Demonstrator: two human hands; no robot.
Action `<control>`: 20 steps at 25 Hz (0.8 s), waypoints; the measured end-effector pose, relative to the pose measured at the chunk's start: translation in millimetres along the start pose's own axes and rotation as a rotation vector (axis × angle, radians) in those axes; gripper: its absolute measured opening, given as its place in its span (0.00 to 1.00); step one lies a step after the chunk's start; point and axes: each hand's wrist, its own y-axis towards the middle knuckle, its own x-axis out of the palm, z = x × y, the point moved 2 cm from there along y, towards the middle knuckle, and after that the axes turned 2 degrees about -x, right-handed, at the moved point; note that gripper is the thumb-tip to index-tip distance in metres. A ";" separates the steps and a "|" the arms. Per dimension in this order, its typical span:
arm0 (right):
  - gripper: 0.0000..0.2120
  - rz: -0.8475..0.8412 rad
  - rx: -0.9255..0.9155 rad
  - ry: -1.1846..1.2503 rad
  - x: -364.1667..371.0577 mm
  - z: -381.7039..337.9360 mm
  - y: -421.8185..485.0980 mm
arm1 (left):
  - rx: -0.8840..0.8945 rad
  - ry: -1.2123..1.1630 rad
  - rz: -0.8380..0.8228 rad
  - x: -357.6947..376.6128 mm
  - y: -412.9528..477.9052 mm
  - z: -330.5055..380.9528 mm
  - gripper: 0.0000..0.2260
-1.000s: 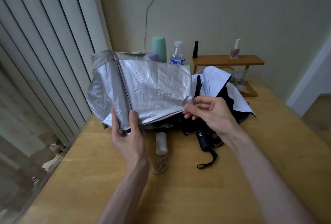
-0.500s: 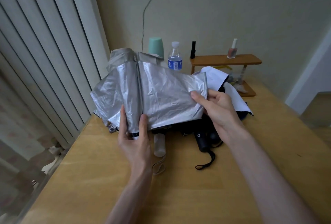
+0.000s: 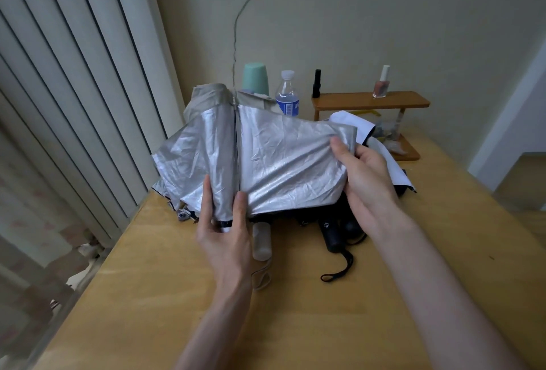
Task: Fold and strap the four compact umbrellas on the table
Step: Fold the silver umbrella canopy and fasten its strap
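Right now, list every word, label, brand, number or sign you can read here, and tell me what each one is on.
No text is legible.
water bottle: blue label with white print, too blurred to read.
black umbrella handle: small white mark, too small to read.
nail polish bottle: no print shows.
silver umbrella: no print shows.

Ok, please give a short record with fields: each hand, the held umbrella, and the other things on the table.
left hand: grips the silver umbrella near its lower edge, beside a rib
right hand: pinches the fabric's right edge
silver umbrella: loose, spread between both hands, not strapped
table: black handle with wrist loop, white handle, white umbrella behind
shelf: nail polish bottle on top
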 end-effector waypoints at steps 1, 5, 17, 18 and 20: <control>0.08 -0.006 -0.049 0.013 0.8 0.5 -0.2 | 0.001 -0.005 0.005 0.9 -0.2 1.0 0.27; 0.18 0.049 -0.292 -0.316 -0.7 9.7 0.6 | 0.024 -0.049 0.055 0.1 -1.9 5.8 0.29; 0.15 -0.124 0.057 -0.202 -4.3 23.8 4.8 | 0.052 -0.045 0.158 -7.2 10.6 3.5 0.28; 0.16 -0.165 0.126 -0.185 -2.6 24.1 3.6 | 0.054 -0.041 0.162 -7.0 9.9 3.3 0.28; 0.18 -0.259 0.201 -0.267 -1.8 23.5 1.0 | 0.056 -0.044 0.177 -7.4 10.2 3.0 0.28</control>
